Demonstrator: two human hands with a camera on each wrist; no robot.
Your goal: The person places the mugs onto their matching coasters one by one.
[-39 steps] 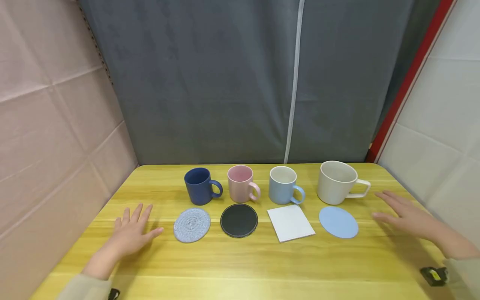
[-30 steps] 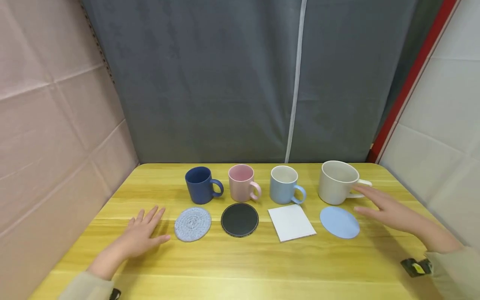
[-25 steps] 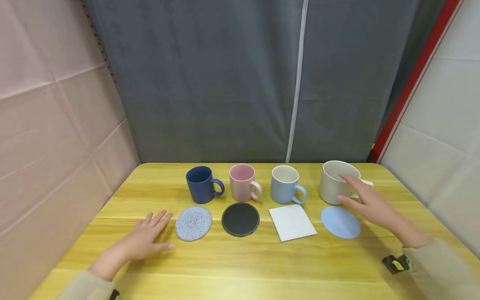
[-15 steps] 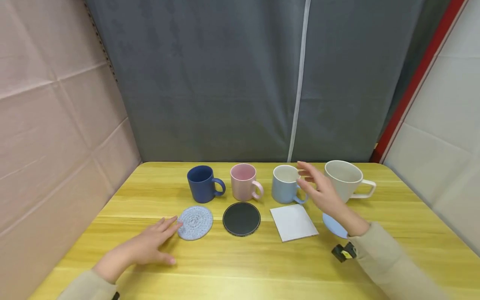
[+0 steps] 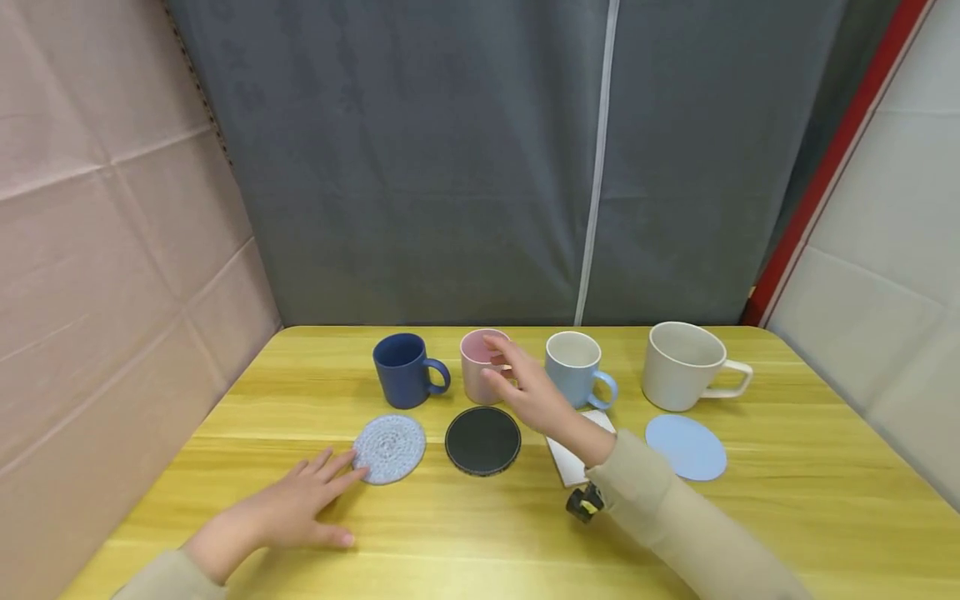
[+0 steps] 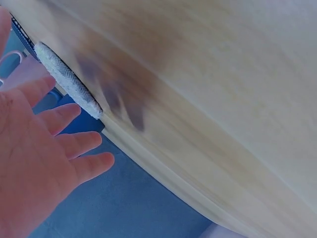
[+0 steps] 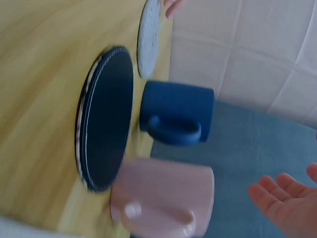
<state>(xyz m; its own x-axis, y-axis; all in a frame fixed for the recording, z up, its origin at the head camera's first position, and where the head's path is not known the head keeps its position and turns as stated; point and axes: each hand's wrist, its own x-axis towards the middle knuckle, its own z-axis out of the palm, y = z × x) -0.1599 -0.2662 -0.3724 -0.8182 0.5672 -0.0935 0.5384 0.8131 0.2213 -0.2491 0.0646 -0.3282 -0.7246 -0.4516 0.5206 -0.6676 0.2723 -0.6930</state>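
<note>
My right hand (image 5: 531, 390) hovers with relaxed fingers near the pink mug (image 5: 474, 379), overlapping its handle in the head view. In the right wrist view a gap shows between that hand (image 7: 292, 203) and the mug (image 7: 166, 193). My left hand (image 5: 288, 508) spreads its fingers over the table, fingertips overlapping the edge of the speckled woven coaster (image 5: 392, 450). Just left of the pink mug stands the navy mug (image 5: 401, 375). A black round coaster (image 5: 483, 442) lies in front of the pink mug. Neither hand holds anything.
Right of the pink mug stand a light blue mug (image 5: 570, 371) and a large off-white mug (image 5: 678, 371). A white square coaster (image 5: 566, 462), partly under my right forearm in the view, and a pale blue round coaster (image 5: 686, 447) lie in front. A grey curtain (image 5: 420, 167) hangs behind the table.
My right hand has swept left from the right side, past the off-white and light blue mugs, to the pink mug. The left hand has shifted right and nearer, toward the woven coaster.
</note>
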